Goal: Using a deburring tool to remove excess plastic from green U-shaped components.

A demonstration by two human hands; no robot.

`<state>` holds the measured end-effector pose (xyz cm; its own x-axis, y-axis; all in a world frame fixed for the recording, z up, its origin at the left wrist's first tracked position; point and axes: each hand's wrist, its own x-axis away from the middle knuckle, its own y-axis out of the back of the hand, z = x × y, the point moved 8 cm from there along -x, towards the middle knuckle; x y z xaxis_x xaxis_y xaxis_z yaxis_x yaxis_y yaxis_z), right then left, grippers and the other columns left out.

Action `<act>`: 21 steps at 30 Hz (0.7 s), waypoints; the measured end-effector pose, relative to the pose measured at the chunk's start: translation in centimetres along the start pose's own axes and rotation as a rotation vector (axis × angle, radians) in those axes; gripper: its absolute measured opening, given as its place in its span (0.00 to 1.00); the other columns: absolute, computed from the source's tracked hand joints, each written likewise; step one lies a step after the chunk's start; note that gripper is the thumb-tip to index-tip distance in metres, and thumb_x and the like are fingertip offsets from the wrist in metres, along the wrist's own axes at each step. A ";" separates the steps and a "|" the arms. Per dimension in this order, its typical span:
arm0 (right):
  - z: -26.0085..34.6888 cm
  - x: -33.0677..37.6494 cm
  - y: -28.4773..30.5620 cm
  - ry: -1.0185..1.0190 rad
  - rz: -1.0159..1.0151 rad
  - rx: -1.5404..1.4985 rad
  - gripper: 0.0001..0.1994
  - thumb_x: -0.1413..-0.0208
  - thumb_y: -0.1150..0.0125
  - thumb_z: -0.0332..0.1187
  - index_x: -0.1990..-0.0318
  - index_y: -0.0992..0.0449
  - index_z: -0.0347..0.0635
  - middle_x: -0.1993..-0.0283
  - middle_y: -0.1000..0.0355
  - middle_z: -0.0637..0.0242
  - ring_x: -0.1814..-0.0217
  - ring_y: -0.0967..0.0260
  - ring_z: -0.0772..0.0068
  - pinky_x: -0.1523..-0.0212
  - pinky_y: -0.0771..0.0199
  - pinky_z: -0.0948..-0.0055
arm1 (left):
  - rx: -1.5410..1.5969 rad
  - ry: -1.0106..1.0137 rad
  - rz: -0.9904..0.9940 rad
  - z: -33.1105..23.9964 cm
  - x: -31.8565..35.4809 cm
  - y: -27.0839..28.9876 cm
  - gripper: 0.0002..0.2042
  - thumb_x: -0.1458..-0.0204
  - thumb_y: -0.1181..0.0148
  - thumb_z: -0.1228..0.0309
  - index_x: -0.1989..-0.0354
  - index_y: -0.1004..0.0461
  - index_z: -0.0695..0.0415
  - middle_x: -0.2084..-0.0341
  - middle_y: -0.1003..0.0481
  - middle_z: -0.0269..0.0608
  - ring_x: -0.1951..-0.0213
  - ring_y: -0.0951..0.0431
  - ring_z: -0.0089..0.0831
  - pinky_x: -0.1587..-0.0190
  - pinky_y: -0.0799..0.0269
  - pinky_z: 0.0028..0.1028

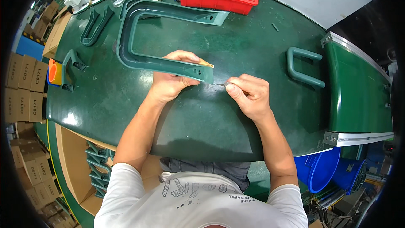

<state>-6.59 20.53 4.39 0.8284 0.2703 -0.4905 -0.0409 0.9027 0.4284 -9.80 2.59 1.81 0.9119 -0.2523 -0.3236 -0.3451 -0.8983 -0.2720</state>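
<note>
My left hand is closed round the lower arm of a large green U-shaped plastic part, which is raised over the table. Something yellow covers a fingertip of that hand. The part's open end points right, and small holes show near both of its tips. At the tip of the lower arm, my right hand pinches a thin metal blade. The blade meets or nearly meets the part's end edge; its handle is hidden in my fingers.
A red bin of small green pieces stands at the back. Smaller U-shaped parts lie left and right on the green table. A conveyor belt borders the right side. A cardboard box with green parts stands below left, blue bins below right.
</note>
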 end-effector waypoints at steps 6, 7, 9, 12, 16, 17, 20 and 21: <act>0.2 0.0 0.2 0.049 -0.040 0.031 0.08 0.52 0.34 0.33 0.73 0.21 0.37 0.85 0.35 0.67 0.84 0.40 0.74 0.82 0.42 0.74 | 0.036 -0.033 0.021 0.0 0.0 -0.4 0.20 0.63 0.28 0.76 0.63 0.32 0.61 0.67 0.23 0.56 0.64 0.20 0.38 0.67 0.23 0.28; 0.3 0.0 0.2 0.059 -0.044 0.037 0.08 0.52 0.34 0.33 0.73 0.22 0.37 0.85 0.35 0.67 0.84 0.39 0.74 0.82 0.42 0.74 | 0.050 -0.028 0.026 0.1 0.0 -0.5 0.20 0.63 0.28 0.76 0.63 0.32 0.61 0.67 0.24 0.56 0.64 0.21 0.38 0.68 0.23 0.28; 0.5 0.0 0.3 0.072 -0.055 0.046 0.08 0.52 0.34 0.33 0.73 0.22 0.37 0.84 0.35 0.67 0.84 0.39 0.74 0.82 0.41 0.74 | 0.078 -0.020 0.040 0.3 0.1 -0.6 0.20 0.63 0.28 0.76 0.63 0.32 0.61 0.67 0.24 0.56 0.64 0.21 0.39 0.69 0.23 0.28; 0.7 -0.1 0.4 0.080 -0.071 0.061 0.08 0.52 0.34 0.33 0.72 0.22 0.37 0.84 0.35 0.67 0.84 0.39 0.73 0.82 0.41 0.74 | 0.128 0.013 0.066 0.6 0.4 -0.8 0.20 0.64 0.28 0.76 0.63 0.32 0.61 0.66 0.24 0.56 0.62 0.21 0.39 0.65 0.23 0.30; 0.8 -0.1 0.6 0.078 -0.097 0.091 0.08 0.51 0.35 0.33 0.72 0.22 0.37 0.84 0.35 0.66 0.84 0.39 0.72 0.82 0.41 0.74 | 0.170 0.066 0.107 0.8 0.5 -1.1 0.20 0.64 0.28 0.77 0.63 0.31 0.62 0.63 0.23 0.55 0.58 0.22 0.40 0.58 0.24 0.35; 0.8 0.0 0.6 0.078 -0.112 0.097 0.08 0.51 0.35 0.33 0.72 0.22 0.37 0.84 0.35 0.66 0.84 0.39 0.72 0.82 0.41 0.74 | 0.164 0.068 0.125 0.7 0.6 -1.4 0.20 0.64 0.28 0.77 0.63 0.31 0.61 0.63 0.23 0.55 0.58 0.22 0.40 0.58 0.24 0.35; 0.3 0.0 0.8 0.029 -0.152 0.172 0.08 0.50 0.35 0.33 0.72 0.22 0.36 0.84 0.35 0.65 0.84 0.39 0.71 0.81 0.41 0.74 | 0.162 0.052 0.083 0.7 0.8 -1.8 0.19 0.64 0.28 0.78 0.64 0.30 0.62 0.63 0.23 0.54 0.59 0.22 0.39 0.58 0.24 0.34; -0.2 0.0 0.9 -0.016 -0.158 0.150 0.09 0.49 0.36 0.33 0.71 0.22 0.36 0.85 0.35 0.66 0.84 0.39 0.73 0.81 0.41 0.74 | 0.112 0.056 0.190 0.7 1.1 -3.0 0.18 0.64 0.28 0.78 0.64 0.30 0.62 0.63 0.23 0.53 0.59 0.21 0.38 0.58 0.24 0.34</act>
<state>-6.75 21.39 4.67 0.8267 0.1232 -0.5491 0.1724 0.8734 0.4555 -7.93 5.26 1.61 0.8383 -0.4353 -0.3283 -0.5311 -0.7882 -0.3110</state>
